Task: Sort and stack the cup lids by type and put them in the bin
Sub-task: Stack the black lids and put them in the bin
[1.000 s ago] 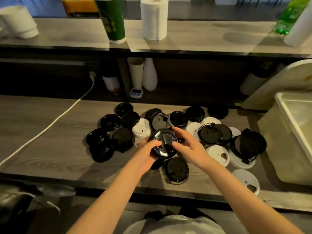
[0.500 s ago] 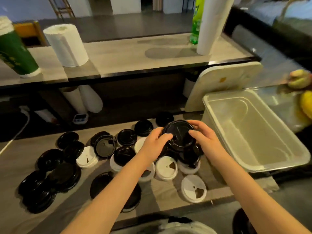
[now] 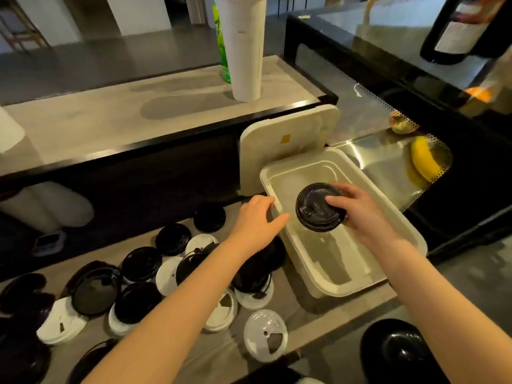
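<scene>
Stack of black lids (image 3: 314, 210), one only, hung over the single bin (image 3: 302, 176), pinched by the right grip (image 3: 363, 217) at its right edge. Left grip (image 3: 255, 220) lay spread on the bin's left rim.

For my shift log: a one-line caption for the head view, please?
Right hand holds stacked black lids over the white bin; left hand at its rim; loose lids cover the counter.

No text can be read: the dark bottle's label (image 3: 457, 34) at upper right, the green bottle's print (image 3: 220, 55) and the white cup's mark (image 3: 241, 31) are blurred.
</scene>
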